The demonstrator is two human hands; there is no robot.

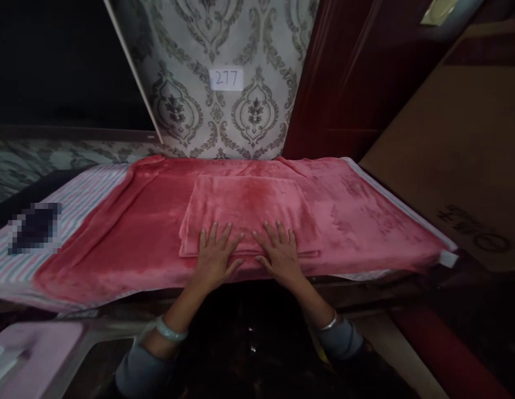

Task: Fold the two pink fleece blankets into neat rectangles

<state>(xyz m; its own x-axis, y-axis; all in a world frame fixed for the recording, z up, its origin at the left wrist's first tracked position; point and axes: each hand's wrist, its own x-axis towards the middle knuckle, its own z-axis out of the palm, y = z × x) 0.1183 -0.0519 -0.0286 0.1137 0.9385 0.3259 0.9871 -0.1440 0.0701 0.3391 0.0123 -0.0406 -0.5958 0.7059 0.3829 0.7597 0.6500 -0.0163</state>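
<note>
A folded pink plush blanket (249,202) lies as a flat, layered rectangle in the middle of a larger pink plush cover (158,221). My left hand (214,255) rests palm down on its front left part, fingers spread and pointing away from me. On the front right part lies my right hand (278,249), also flat with the fingers apart. Both thumbs point inward at the blanket's near edge, where several stacked layers show. Neither hand grips anything.
Beneath the pink cover, a striped cloth (87,194) shows at the left. A blurred dark object (36,227) lies on it. A cardboard box (457,149) leans at the right, beside a dark red door (357,66). A dark screen (66,66) stands at back left, a pink stool-like object (45,349) below.
</note>
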